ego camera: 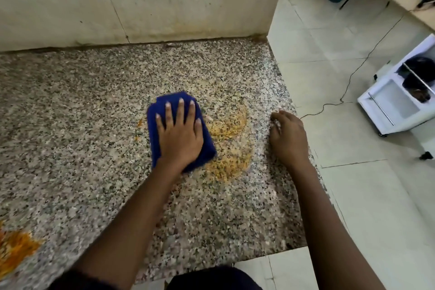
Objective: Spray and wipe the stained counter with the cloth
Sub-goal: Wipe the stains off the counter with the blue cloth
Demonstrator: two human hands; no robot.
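The fingers of the left hand lay straight and spread, pressing flat on the folded blue cloth, which sat on the speckled stone counter a little right of its middle. The cloth's long axis ran away from the person, tilted slightly leftward at the far end, and the hand covered most of it. Directly to the right of the cloth, touching its right edge, spread the yellow-orange stain, smeared in an arc from the far side round to the near side. That was the relation the wiping turned on: the dirt lay to the right of the fingers, so the stroke probably had to sweep rightward.

The right hand rested on the counter beyond the stain, close to the counter's right edge, fingers loosely curled and holding nothing. It stood between the stain and the drop to the tiled floor, so room on that side looked short. Leftward the counter ran open, with a second orange stain at the near left corner of the view. The back wall stood well behind the cloth. No spray bottle was in view.
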